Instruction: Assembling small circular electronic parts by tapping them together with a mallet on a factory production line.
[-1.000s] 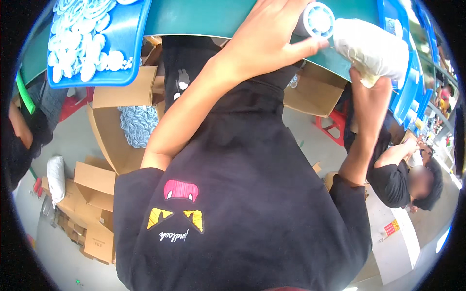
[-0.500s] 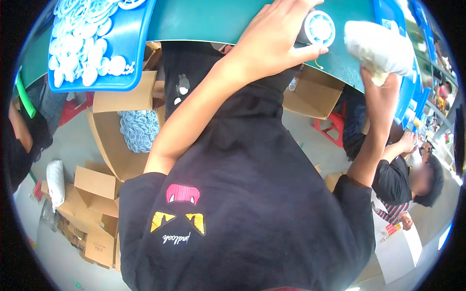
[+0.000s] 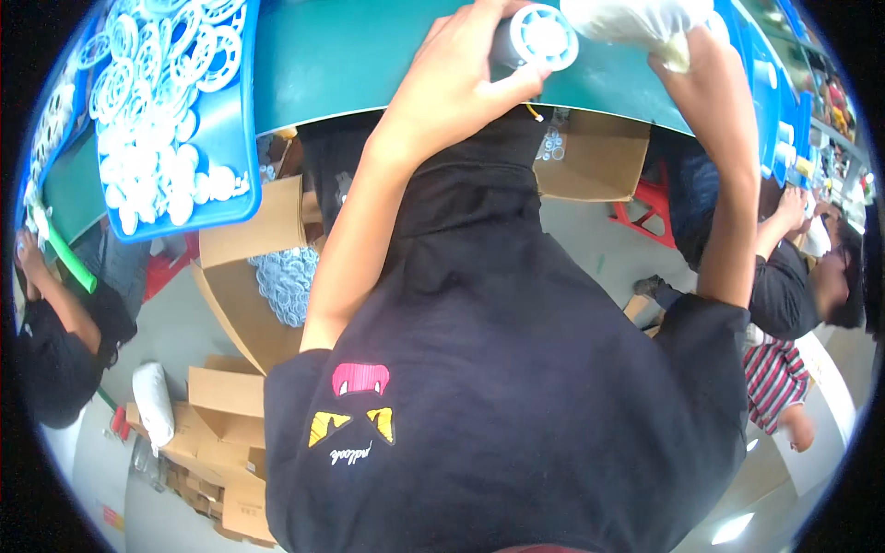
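My left hand (image 3: 456,88) is shut on a dark cylinder with a round white spoked plastic end (image 3: 546,37), held over the green tabletop (image 3: 369,55). My right hand (image 3: 691,60) is raised just to its right and grips a white bundle, a cloth or a bag (image 3: 636,17), at the top edge of the view. The bundle almost touches the white round end. My black shirt with a red and yellow print (image 3: 359,405) fills the lower half of the view.
A blue tray (image 3: 217,184) heaped with white plastic rings (image 3: 152,111) sits on the table at the left. Below the table stand open cardboard boxes (image 3: 590,157), one holding white rings (image 3: 281,281), and a red stool (image 3: 645,207). Other people sit at left (image 3: 55,341) and right (image 3: 797,276).
Both hands have risen toward the top of the view. My right hand has carried the white bundle up and left, closer to the round white part in my left hand.
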